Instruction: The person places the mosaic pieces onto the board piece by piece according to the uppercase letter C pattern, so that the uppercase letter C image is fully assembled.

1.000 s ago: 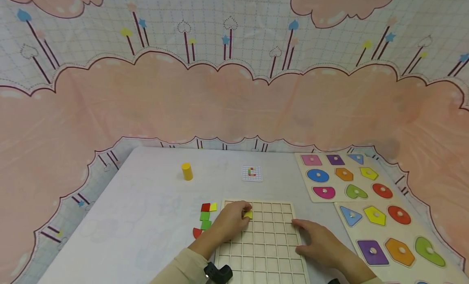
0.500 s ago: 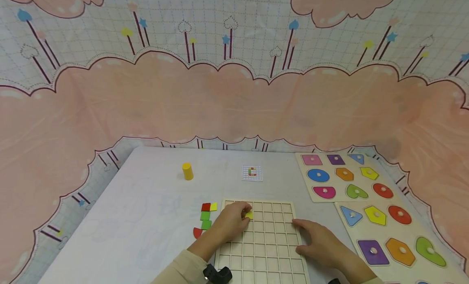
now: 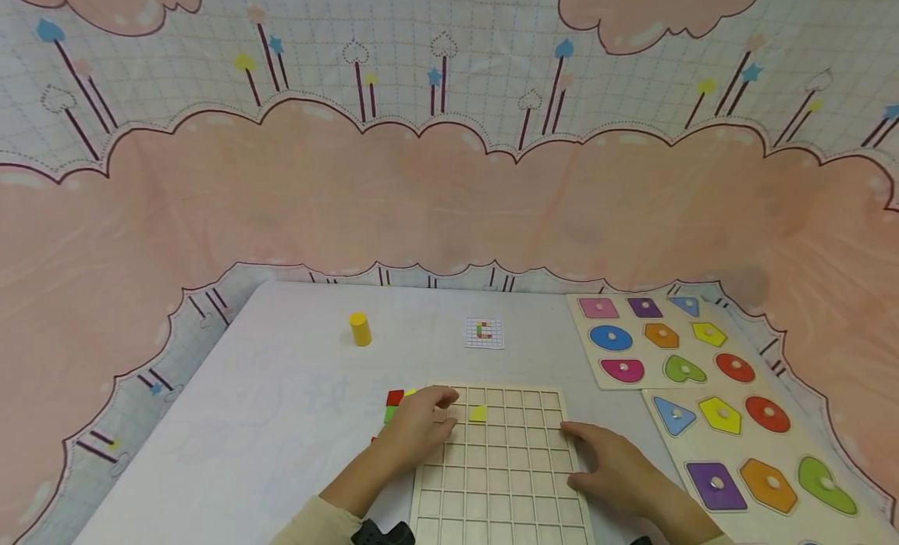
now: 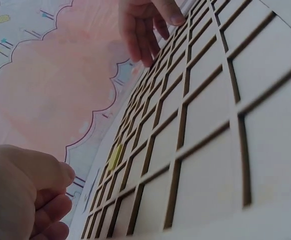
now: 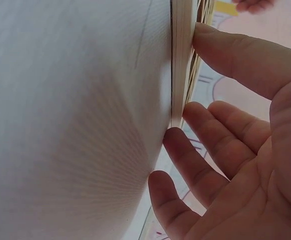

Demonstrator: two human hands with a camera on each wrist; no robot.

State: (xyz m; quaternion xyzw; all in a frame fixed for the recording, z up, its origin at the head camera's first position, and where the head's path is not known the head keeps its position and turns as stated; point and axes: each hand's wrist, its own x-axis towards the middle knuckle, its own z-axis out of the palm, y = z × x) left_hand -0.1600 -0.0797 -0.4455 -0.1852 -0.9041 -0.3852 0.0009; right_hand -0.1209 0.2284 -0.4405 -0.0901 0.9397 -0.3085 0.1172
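Fingers of the right hand [image 3: 611,461] press the grid board's [image 3: 502,482] edge, steadying it; the left hand [image 3: 414,426], apparently loosely curled and empty, rests beside the yellow piece [image 3: 477,413].

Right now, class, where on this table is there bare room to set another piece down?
Free: the table left of the loose tiles, and the strip between the yellow cylinder and the card. Crowded: the right side, under two shape boards, and around the grid board, where both hands rest.
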